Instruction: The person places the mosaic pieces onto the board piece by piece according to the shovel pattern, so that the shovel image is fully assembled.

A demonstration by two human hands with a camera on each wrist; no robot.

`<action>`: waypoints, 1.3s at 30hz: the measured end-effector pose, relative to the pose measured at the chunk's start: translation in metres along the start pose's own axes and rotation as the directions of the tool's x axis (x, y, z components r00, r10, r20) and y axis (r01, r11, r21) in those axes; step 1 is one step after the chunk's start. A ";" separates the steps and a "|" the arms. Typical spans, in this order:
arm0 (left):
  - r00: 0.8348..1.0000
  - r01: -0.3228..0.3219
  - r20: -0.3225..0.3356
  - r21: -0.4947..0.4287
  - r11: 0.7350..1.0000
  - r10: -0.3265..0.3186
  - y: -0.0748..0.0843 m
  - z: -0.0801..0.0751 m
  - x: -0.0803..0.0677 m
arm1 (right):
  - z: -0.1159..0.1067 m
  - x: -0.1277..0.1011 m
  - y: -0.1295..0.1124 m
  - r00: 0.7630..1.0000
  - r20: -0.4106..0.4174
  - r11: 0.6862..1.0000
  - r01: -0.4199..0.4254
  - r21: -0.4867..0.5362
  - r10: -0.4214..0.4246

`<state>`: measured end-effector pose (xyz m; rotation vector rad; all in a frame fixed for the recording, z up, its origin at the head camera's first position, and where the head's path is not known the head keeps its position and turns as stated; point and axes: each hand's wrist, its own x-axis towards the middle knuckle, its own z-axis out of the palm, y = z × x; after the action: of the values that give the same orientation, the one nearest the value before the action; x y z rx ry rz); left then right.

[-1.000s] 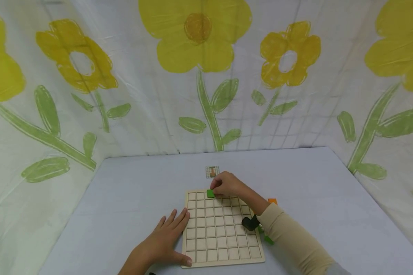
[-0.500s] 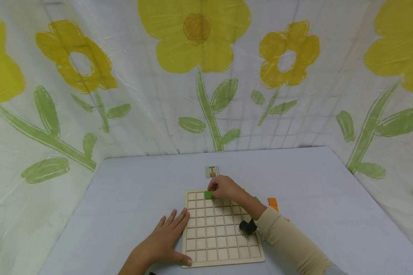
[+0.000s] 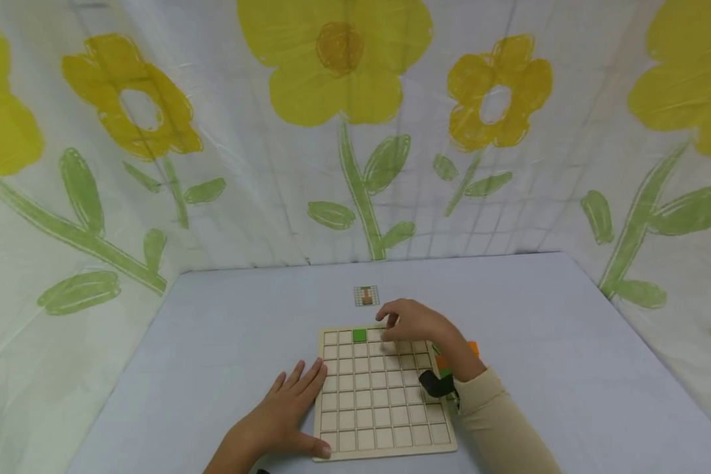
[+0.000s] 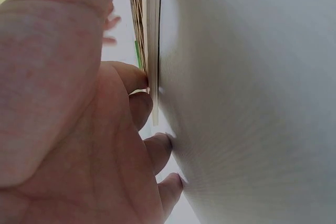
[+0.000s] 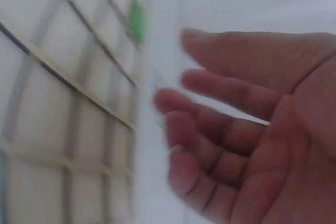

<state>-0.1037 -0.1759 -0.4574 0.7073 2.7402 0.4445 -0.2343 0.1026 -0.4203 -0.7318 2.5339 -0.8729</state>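
A pale wooden grid board (image 3: 385,454) lies flat on the table in the head view. One green square tile (image 3: 359,336) sits in its far row, third cell from the left. My left hand (image 3: 284,408) rests with spread fingers along the board's left edge, thumb over the near left corner. Above the board's far right part hovers my right hand (image 3: 415,320), apart from the tile, its fingers loosely bent. Nothing shows between thumb and fingers of that right hand (image 5: 247,124) in the right wrist view, where the green tile (image 5: 137,22) appears blurred.
Beyond the board lies a small patterned card (image 3: 366,295) with a grid picture. Orange tiles (image 3: 473,347) and green tiles (image 3: 445,373) lie right of the board, partly hidden by my right forearm. A flower-printed white curtain (image 3: 243,197) stands behind the table.
My right hand has let go of the green tile, which now lies in its cell, and has drawn off to the right. My left hand has stayed still.
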 end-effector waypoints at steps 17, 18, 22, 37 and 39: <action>1.000 -0.001 -0.015 0.014 1.000 0.001 -0.004 -0.002 -0.002 | -0.028 -0.048 0.030 0.949 -0.072 0.922 -0.315 -0.224 0.307; 1.000 -0.005 -0.016 0.014 1.000 0.005 -0.004 -0.001 -0.001 | -0.027 -0.047 0.030 0.950 -0.079 0.923 -0.312 -0.226 0.302; 1.000 -0.018 -0.017 0.007 1.000 0.019 -0.004 0.002 0.000 | -0.023 -0.045 0.028 0.953 -0.096 0.917 -0.304 -0.257 0.289; 1.000 -0.008 0.000 -0.013 1.000 0.008 0.000 -0.002 0.000 | -0.018 -0.040 0.020 0.957 -0.039 0.899 -0.285 -0.333 0.289; 1.000 -0.015 -0.005 -0.015 1.000 0.015 -0.001 -0.001 0.000 | -0.018 -0.041 0.019 0.959 -0.041 0.898 -0.276 -0.342 0.280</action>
<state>-0.1042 -0.1766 -0.4566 0.7242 2.7352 0.4701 -0.2169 0.1473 -0.4124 -0.4449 2.7264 -0.3311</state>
